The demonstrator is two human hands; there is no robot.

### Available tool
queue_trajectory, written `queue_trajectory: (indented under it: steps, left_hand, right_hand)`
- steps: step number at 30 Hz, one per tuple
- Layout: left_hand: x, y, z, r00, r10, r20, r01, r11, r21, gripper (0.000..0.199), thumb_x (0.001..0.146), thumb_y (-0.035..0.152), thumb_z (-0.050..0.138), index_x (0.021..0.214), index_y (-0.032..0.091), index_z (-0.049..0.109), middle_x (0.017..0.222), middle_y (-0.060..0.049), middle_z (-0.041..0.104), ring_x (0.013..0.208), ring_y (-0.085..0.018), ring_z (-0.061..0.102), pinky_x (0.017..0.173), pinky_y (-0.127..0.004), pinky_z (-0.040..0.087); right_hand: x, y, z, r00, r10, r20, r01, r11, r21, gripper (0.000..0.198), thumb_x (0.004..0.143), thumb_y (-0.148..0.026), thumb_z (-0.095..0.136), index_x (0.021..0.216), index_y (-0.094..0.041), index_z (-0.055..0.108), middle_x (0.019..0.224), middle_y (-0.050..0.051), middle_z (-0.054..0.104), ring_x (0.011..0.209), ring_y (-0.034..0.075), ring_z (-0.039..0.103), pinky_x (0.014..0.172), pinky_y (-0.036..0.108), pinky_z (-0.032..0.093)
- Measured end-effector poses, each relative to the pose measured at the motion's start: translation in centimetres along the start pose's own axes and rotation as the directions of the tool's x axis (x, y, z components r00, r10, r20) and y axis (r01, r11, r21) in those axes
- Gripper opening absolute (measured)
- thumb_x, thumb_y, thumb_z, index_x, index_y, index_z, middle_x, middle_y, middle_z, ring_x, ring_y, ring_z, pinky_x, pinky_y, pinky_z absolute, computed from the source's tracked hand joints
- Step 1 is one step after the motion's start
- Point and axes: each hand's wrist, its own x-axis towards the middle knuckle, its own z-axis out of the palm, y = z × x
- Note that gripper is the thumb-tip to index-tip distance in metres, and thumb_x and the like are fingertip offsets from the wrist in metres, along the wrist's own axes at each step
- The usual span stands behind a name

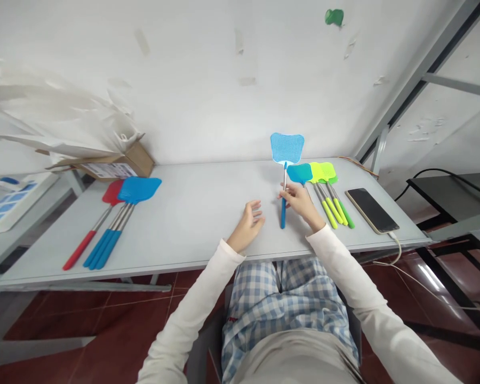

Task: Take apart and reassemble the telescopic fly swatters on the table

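My right hand (297, 199) grips a blue fly swatter (287, 148) near the top of its blue handle, with the head pointing up and away from me. My left hand (248, 226) is held above the table to the left of it, fingers apart and nothing in them. Just right of the held swatter lies a teal-headed swatter (300, 173), its handle partly hidden by my right hand. Beside that is a group of yellow-green fly swatters (327, 172), one with a green handle. Far to the left, several blue fly swatters (138, 190) lie stacked next to a red fly swatter (112, 192).
The grey table (192, 213) stands against a white wall. A smartphone (372, 210) with a white charging cable (398, 245) lies at the right. At the back left are a cardboard box (138, 159) and white plastic wrapping (56, 112). A white-and-blue tray (14, 205) sits further left.
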Motion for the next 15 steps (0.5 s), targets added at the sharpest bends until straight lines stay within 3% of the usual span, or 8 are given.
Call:
queue_trajectory:
  steps: [4, 7, 9, 11, 12, 15]
  left_hand:
    - [-1.3, -0.8, -2.1, 0.999, 0.028, -0.045, -0.023, 0.994, 0.109, 0.028, 0.092, 0.032, 0.047, 0.118, 0.022, 0.049, 0.132, -0.013, 0.050, 0.123, -0.022, 0.055, 0.102, -0.043, 0.047]
    - [-1.8, -1.3, -5.0, 0.978, 0.125, -0.165, -0.076, 0.958, 0.276, 0.027, 0.090, 0.032, 0.047, 0.115, 0.022, 0.054, 0.125, -0.012, 0.054, 0.121, -0.023, 0.054, 0.102, -0.044, 0.048]
    - [-2.1, -1.6, -8.0, 0.938, 0.199, -0.283, -0.057, 0.895, 0.442, 0.026, 0.088, 0.029, 0.049, 0.112, 0.020, 0.055, 0.120, -0.013, 0.054, 0.121, -0.025, 0.052, 0.104, -0.047, 0.045]
    - [-2.5, -2.0, -11.7, 0.869, 0.230, -0.438, 0.095, 0.791, 0.604, 0.026, 0.084, 0.023, 0.051, 0.110, 0.017, 0.055, 0.120, -0.016, 0.053, 0.125, -0.029, 0.047, 0.109, -0.053, 0.037]
    - [-2.8, -2.2, -13.7, 0.816, 0.218, -0.535, 0.227, 0.731, 0.644, 0.028, 0.083, 0.022, 0.053, 0.109, 0.014, 0.055, 0.122, -0.019, 0.052, 0.128, -0.033, 0.044, 0.109, -0.056, 0.034]
    - [-4.1, -3.2, -18.9, 0.621, 0.151, -0.769, 0.591, 0.554, 0.586, 0.043, 0.080, 0.024, 0.057, 0.118, 0.005, 0.049, 0.137, -0.030, 0.040, 0.131, -0.044, 0.036, 0.103, -0.064, 0.030]
  right_hand:
    - [0.1, 1.0, -2.1, 0.998, -0.012, -0.064, -0.019, 0.887, -0.461, 0.037, 0.083, -0.014, 0.055, 0.120, -0.010, 0.057, 0.079, 0.008, 0.072, 0.081, 0.022, 0.067, 0.072, 0.031, 0.049]
    - [-0.2, 1.5, -2.7, 0.996, -0.023, -0.089, -0.042, 0.747, -0.663, 0.038, 0.084, -0.012, 0.053, 0.122, -0.008, 0.055, 0.084, 0.012, 0.071, 0.089, 0.027, 0.068, 0.080, 0.033, 0.047]
    - [-0.5, 1.4, -2.9, 0.995, -0.031, -0.092, -0.050, 0.654, -0.755, 0.035, 0.085, -0.011, 0.053, 0.119, -0.007, 0.056, 0.090, 0.015, 0.070, 0.092, 0.028, 0.067, 0.081, 0.033, 0.047]
    - [-0.7, 1.3, -3.1, 0.995, -0.030, -0.098, -0.064, 0.565, -0.822, 0.031, 0.085, -0.012, 0.053, 0.115, -0.006, 0.059, 0.101, 0.020, 0.067, 0.093, 0.029, 0.066, 0.082, 0.034, 0.046]
    - [-0.8, 1.2, -3.2, 0.995, -0.037, -0.098, -0.064, 0.525, -0.849, 0.029, 0.086, -0.013, 0.052, 0.113, -0.005, 0.060, 0.107, 0.022, 0.065, 0.095, 0.029, 0.065, 0.082, 0.034, 0.046]
    - [-1.2, 1.3, -3.6, 0.993, -0.073, -0.090, -0.050, 0.431, -0.901, 0.027, 0.090, -0.018, 0.052, 0.113, -0.006, 0.060, 0.111, 0.023, 0.063, 0.097, 0.030, 0.064, 0.081, 0.035, 0.045]
